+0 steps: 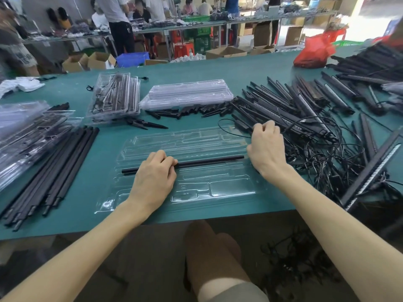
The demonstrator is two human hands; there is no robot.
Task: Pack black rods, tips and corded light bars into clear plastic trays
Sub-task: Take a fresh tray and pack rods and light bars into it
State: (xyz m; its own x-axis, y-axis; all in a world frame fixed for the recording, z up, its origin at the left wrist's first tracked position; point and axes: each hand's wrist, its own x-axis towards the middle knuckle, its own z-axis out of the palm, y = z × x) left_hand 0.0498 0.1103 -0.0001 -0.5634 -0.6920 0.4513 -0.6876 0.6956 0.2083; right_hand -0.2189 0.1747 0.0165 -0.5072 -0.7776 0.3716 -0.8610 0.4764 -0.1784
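A clear plastic tray [196, 188] lies on the green table in front of me. One black rod [209, 161] lies across its middle groove. My left hand [153, 179] rests over the rod's left part with fingers curled on it. My right hand [266, 147] is at the tray's right end with fingers curled, beside a black cord [231, 127]; whether it holds the cord is unclear. Corded light bars [294, 110] are piled to the right. Black tips [196, 111] lie beyond the tray. More black rods [50, 168] lie at the left.
Empty clear trays [187, 93] are stacked at the back centre, filled trays [114, 97] to their left, and bagged packs [24, 136] at far left. A red bag [314, 52] sits at back right. People work at benches behind. The table's front edge is near my knees.
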